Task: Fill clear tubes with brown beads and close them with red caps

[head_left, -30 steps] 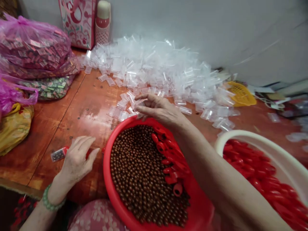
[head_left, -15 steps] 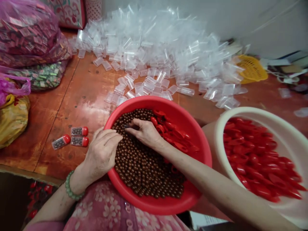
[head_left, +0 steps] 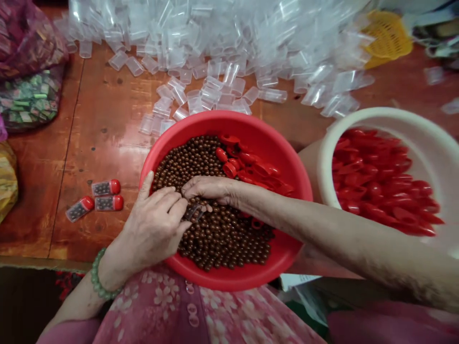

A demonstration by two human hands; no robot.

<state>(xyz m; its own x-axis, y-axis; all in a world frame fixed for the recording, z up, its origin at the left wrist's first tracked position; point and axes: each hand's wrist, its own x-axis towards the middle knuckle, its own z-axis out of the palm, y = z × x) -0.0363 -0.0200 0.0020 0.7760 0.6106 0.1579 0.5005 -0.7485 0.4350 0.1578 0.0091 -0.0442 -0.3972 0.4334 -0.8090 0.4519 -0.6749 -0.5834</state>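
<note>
Left hand (head_left: pixel 156 227): reaching over the red tub's near-left rim, thumb and fingertips closed on a clear case (head_left: pixel 194 213).
Right hand (head_left: pixel 210 188): inside the tub, fingers against the case—its exact grip is hidden.
Clear case: between the two hands, low over brown balls (head_left: pixel 222 243).
Red tub (head_left: pixel 229 115): holds the balls, with red caps (head_left: pixel 251 167) at its far right.
Table (head_left: pixel 118 162): three filled, red-capped cases (head_left: pixel 105 203) to the left—loose clear tubes (head_left: pixel 215 91) beyond.
White tub (head_left: pixel 325 167): at right, more red caps inside.
</note>
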